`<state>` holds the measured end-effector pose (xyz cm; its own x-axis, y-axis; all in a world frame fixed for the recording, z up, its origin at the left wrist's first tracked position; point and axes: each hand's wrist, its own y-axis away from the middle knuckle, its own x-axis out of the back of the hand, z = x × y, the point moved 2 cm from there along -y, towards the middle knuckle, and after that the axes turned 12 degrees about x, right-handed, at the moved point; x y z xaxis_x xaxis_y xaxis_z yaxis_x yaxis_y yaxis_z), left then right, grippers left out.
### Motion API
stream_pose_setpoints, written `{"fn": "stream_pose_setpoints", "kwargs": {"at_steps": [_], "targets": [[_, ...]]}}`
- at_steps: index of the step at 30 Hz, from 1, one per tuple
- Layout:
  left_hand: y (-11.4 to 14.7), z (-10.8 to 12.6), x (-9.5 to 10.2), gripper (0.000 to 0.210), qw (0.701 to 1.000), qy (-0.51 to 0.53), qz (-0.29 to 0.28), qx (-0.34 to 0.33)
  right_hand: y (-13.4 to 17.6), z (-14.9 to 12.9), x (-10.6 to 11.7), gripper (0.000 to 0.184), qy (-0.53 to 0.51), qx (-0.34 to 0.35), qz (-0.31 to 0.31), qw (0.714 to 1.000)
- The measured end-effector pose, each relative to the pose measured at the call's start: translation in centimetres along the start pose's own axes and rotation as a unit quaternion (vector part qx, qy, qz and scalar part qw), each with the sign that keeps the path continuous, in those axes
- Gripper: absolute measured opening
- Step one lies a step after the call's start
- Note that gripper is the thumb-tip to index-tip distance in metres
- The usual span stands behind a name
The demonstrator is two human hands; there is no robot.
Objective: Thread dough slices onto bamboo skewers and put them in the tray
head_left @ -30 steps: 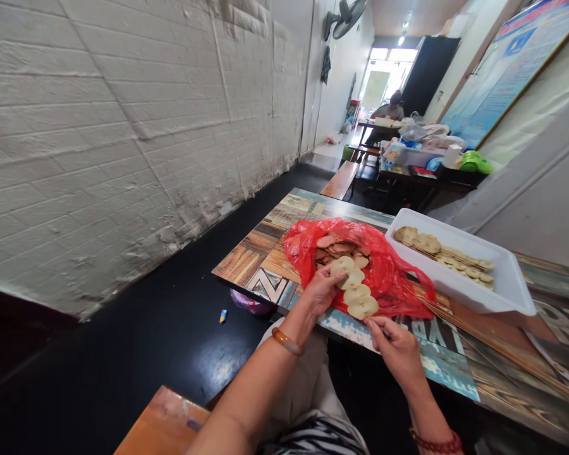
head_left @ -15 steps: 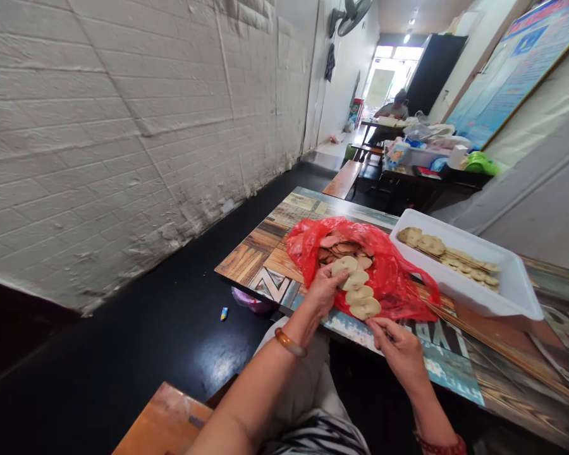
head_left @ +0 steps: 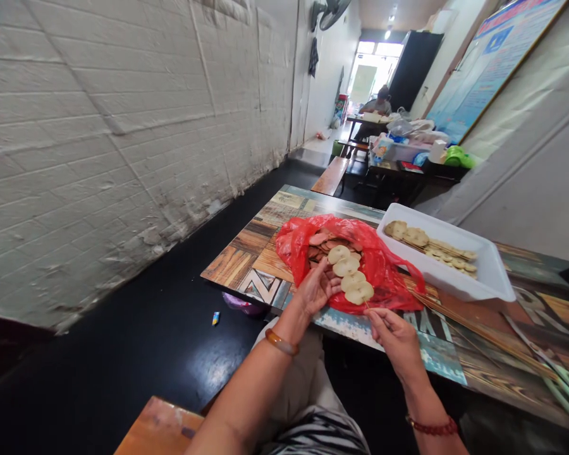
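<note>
My right hand [head_left: 394,338] pinches the lower end of a thin skewer [head_left: 367,304]. Several pale round slices [head_left: 359,292] are threaded along that skewer in a row, tilted up and away from me. Beside the row, my left hand [head_left: 317,292] is palm up with its fingers apart; it may touch the slices' edge, but grips none. Behind both hands lies an open red plastic bag [head_left: 379,256], with many more loose slices [head_left: 329,243] inside. To its right, a white plastic tub [head_left: 495,278] holds finished-looking skewers of slices [head_left: 429,245].
Thin sticks [head_left: 478,325] lie on the patterned table [head_left: 239,259], near what looks like green-handled scissors [head_left: 562,382]. A wooden bench [head_left: 330,175] and a cluttered second table [head_left: 389,165] stand beyond. Farther back sits another person [head_left: 382,104]. A white wall [head_left: 137,107] runs along the left.
My left hand has let go of the slices and opened, dropping slightly below them. The right hand still holds the skewer. The view has shifted a little to the right.
</note>
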<state>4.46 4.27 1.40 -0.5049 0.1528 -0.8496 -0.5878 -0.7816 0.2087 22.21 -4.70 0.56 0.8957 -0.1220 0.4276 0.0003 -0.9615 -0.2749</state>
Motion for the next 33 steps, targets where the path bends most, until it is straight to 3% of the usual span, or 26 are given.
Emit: {"fn": "stream_pose_setpoints", "kwargs": {"at_steps": [7, 15, 21, 27, 30, 33], "targets": [[0.2, -0.3, -0.3, 0.025, 0.997, -0.063, 0.002, 0.032, -0.2, -0.5, -0.2, 0.037, 0.026, 0.024, -0.007, 0.999], [0.3, 0.3, -0.5, 0.039, 0.998, -0.037, 0.012, 0.042, -0.3, 0.1, -0.5, 0.037, 0.023, 0.036, -0.004, 0.999], [0.8, 0.6, -1.2, 0.036, 0.999, -0.026, 0.008, 0.028, -0.6, -0.3, -0.6, 0.031, 0.087, 0.138, 0.048, 0.985], [0.7, 1.0, -1.7, 0.031, 0.997, -0.074, 0.002, 0.022, -1.3, -1.0, -0.7, 0.024, 0.069, 0.176, 0.075, 0.979], [0.3, 0.9, -1.6, 0.037, 0.994, -0.106, 0.016, 0.022, -1.6, -1.2, -0.2, 0.025, 0.053, 0.189, 0.092, 0.976], [0.1, 0.6, -1.6, 0.037, 0.988, -0.148, 0.025, 0.019, -2.1, -1.4, 1.7, 0.025, 0.062, 0.201, 0.11, 0.971]]}}
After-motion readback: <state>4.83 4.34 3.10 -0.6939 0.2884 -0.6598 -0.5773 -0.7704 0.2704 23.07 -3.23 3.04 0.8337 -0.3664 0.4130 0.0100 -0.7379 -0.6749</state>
